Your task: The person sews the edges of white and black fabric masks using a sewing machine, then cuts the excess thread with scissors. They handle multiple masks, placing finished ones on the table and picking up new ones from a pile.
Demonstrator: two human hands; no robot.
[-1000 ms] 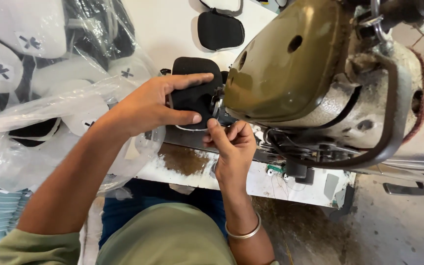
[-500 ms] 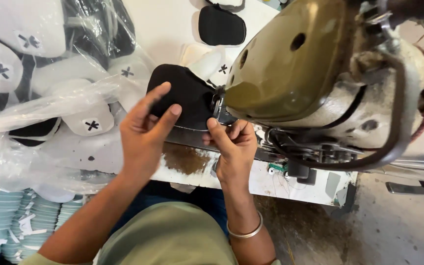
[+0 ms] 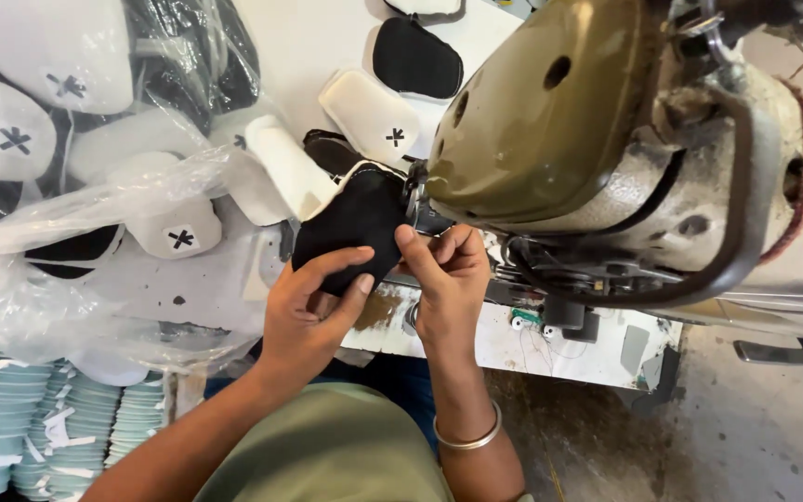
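The olive sewing machine (image 3: 550, 121) fills the right of the white work table (image 3: 559, 339), its head leaning over the table's near edge. To the left lies a clear plastic bag (image 3: 76, 232) of white and black padded pieces (several marked with a small dark cross). Loose white pieces (image 3: 371, 116) and a black one (image 3: 417, 58) lie on the table behind. The black fabric piece (image 3: 350, 223) sits lifted at the machine's needle end, white trim along its top edge. The left hand (image 3: 313, 311) pinches its lower edge, thumb and fingers closed on it. The right hand (image 3: 448, 279) grips its right edge beside the machine, a metal bangle (image 3: 467, 435) on the wrist.
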